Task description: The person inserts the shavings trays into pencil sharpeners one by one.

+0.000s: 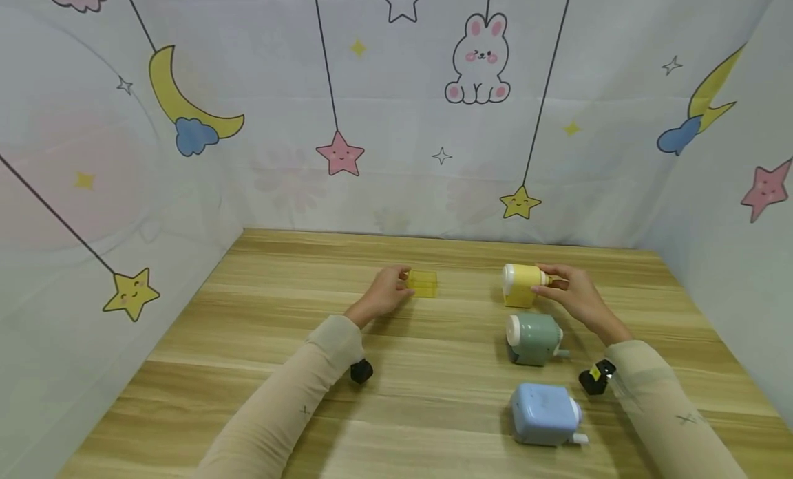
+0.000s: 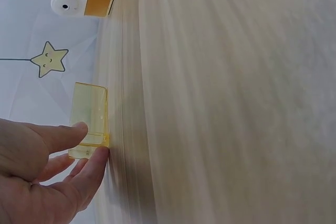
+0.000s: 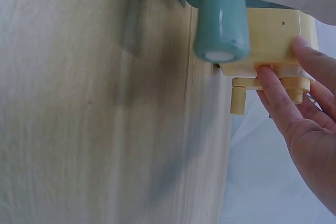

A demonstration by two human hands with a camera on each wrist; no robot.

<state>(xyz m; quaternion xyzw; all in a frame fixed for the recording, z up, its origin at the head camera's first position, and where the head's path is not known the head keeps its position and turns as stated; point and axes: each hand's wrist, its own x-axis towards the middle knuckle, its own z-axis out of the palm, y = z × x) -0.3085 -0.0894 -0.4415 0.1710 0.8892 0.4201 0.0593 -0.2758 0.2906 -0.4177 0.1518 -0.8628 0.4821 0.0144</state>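
My left hand (image 1: 383, 292) pinches a clear yellow shavings drawer (image 1: 423, 284) between thumb and fingers, low over the table's far part. In the left wrist view, the thumb lies along the near end of the drawer (image 2: 89, 109). To the right, my right hand (image 1: 577, 293) grips a yellow crank pencil sharpener (image 1: 522, 286) from its crank side, its white front facing left. Thumb and fingers spread over the body in the right wrist view, around the yellow crank (image 3: 238, 98). The left wrist view shows a square opening (image 2: 98, 3) in the sharpener's front.
Nearer on the table (image 1: 434, 396) stand a green crank sharpener (image 1: 536, 340) and a blue one (image 1: 544, 413), in line with the yellow one. The green crank knob (image 3: 221, 19) looms close in the right wrist view. Printed cloth walls (image 1: 396, 190) border the table.
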